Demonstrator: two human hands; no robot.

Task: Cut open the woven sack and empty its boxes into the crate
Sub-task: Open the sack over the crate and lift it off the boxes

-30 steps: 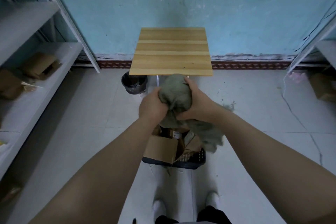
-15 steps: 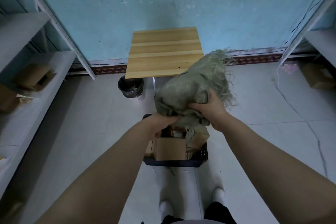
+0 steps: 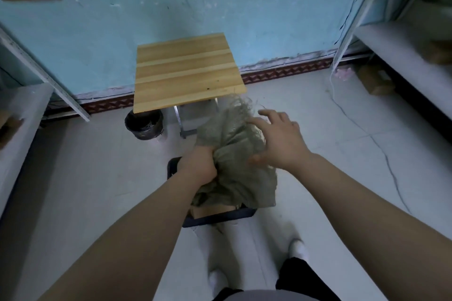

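A: Where is the woven sack [image 3: 234, 161] right now?

B: Bunched up in the air, directly above the dark crate [image 3: 220, 218] on the floor. The left hand [image 3: 199, 168] has its fingers clenched into the cloth. The right hand [image 3: 277, 140] lies on top with fingers spread and the thumb pressing the fabric, so it is not really gripping.

A: And the boxes?

B: One brown box [image 3: 212, 209] shows at the crate's near edge, under the hanging cloth. The rest of the crate is hidden by the sack.

A: What could go wrong?

B: With only one firm grip, the sack may slip and drop onto the crate, covering the boxes. The frayed strands [image 3: 241, 105] near the desk [image 3: 186, 71] could also snag on its corner or shed loose fibres into the crate.
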